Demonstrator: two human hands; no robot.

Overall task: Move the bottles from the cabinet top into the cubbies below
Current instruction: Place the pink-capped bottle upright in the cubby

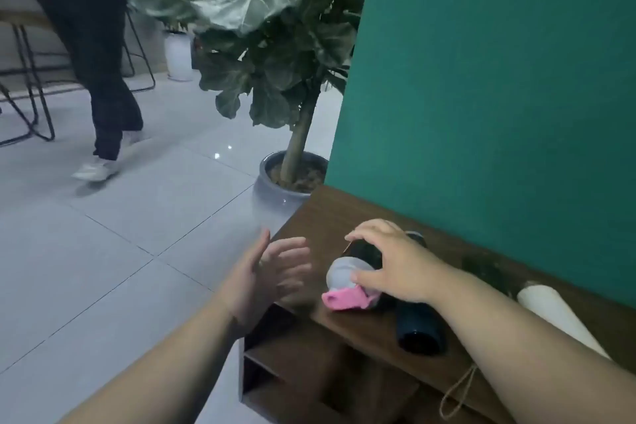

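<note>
On the dark wooden cabinet top [330, 213] lies a bottle with a black body, grey band and pink end [347, 274]. My right hand [392, 262] is closed over it from above. A dark blue bottle [418, 329] lies just to its right, partly under my right forearm. Further right lies a white bottle [554, 311], and a dark object [487, 270] rests by the wall. My left hand [272, 272] hovers open and blurred at the cabinet's left edge, holding nothing. The cubbies [292, 365] open below the top.
A teal wall [499, 79] backs the cabinet. A large potted plant in a grey pot [275, 189] stands at the cabinet's far end. Another person in dark trousers [99, 79] walks across the tiled floor by metal stools [27, 107]. A cord loop [459, 392] hangs over the cabinet's front.
</note>
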